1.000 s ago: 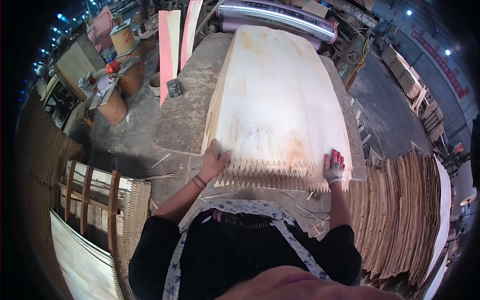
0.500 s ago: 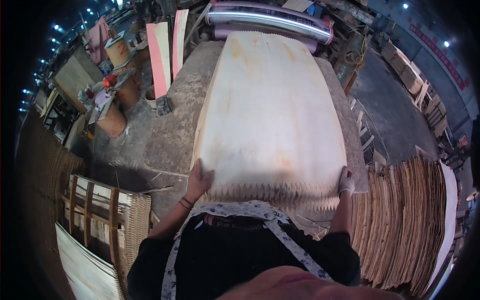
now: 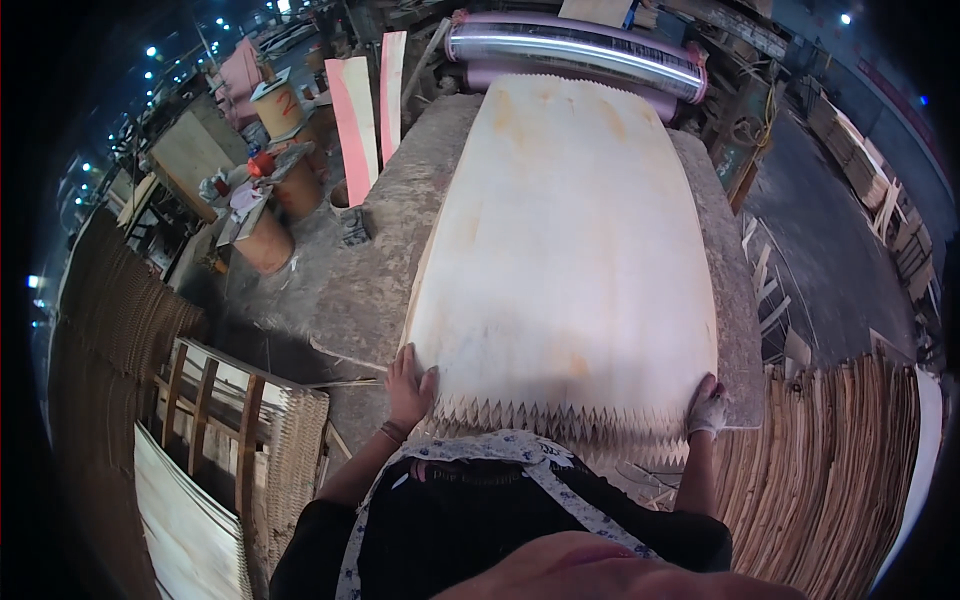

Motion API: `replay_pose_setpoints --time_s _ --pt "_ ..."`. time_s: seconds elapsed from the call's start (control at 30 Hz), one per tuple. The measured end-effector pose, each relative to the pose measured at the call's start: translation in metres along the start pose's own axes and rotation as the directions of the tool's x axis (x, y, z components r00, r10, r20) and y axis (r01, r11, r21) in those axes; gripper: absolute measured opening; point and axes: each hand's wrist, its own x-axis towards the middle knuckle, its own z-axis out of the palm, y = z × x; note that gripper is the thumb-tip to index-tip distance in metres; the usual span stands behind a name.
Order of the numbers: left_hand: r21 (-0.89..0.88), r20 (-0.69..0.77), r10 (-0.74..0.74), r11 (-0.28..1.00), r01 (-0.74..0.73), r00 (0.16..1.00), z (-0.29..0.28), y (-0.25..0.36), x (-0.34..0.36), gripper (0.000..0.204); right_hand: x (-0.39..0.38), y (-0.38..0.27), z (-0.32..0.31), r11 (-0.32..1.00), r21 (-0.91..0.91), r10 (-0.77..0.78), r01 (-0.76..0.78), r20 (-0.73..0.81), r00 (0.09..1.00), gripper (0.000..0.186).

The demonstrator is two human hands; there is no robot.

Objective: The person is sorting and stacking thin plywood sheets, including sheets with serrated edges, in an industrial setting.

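A tall-looking pile of pale wood veneer sheets (image 3: 560,240), with zigzag-cut ends, lies lengthwise before me on a worn board table (image 3: 355,300). My left hand (image 3: 410,390) is at the pile's near left edge, fingers along its side and thumb toward the top. Opposite it, my right hand (image 3: 708,405), in a pale partial glove, grips the near right edge. The zigzag end sits just beyond my patterned apron (image 3: 500,445). How many sheets my fingers hold is hidden.
Rollers (image 3: 575,55) cross behind the pile. Pink-and-cream strips (image 3: 350,130) and drums (image 3: 265,235) stand at back left. Veneer bundles (image 3: 820,460) are at lower right, a slatted wooden rack (image 3: 205,410) at lower left. A concrete aisle (image 3: 840,260) runs along the right.
Both hands and the pile's near end have moved lower in the view, closer to my body. The whole scene has also shifted downward as my head moved.
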Motion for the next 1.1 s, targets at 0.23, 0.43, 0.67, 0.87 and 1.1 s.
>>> replay_pose_setpoints --time_s 0.23,0.43,0.67,0.87,1.1 --pt "-0.009 -0.023 0.046 0.999 -0.046 0.999 0.001 -0.012 -0.001 0.066 -0.001 0.000 0.000 1.000 0.024 -0.003 0.003 0.007 1.000 0.064" --pt "-0.052 0.004 0.020 0.998 -0.019 1.000 0.001 -0.022 0.012 0.068 0.016 0.040 0.022 0.991 0.060 -0.116 0.117 -0.024 0.993 0.059" --pt "-0.342 0.127 -0.056 0.935 0.097 0.990 -0.010 -0.026 0.027 0.071 -0.014 0.002 -0.015 0.979 0.205 -0.022 0.004 0.086 0.996 0.051" --pt "-0.633 0.242 -0.172 0.718 0.290 0.955 -0.011 -0.032 0.033 0.064 -0.069 -0.045 -0.034 0.913 -0.098 -0.408 0.397 -0.152 0.900 0.054" --pt "-0.773 0.117 0.009 0.629 0.085 0.993 -0.056 -0.013 0.053 0.047 -0.147 -0.107 -0.050 0.618 0.763 -0.315 0.192 0.016 0.949 0.040"
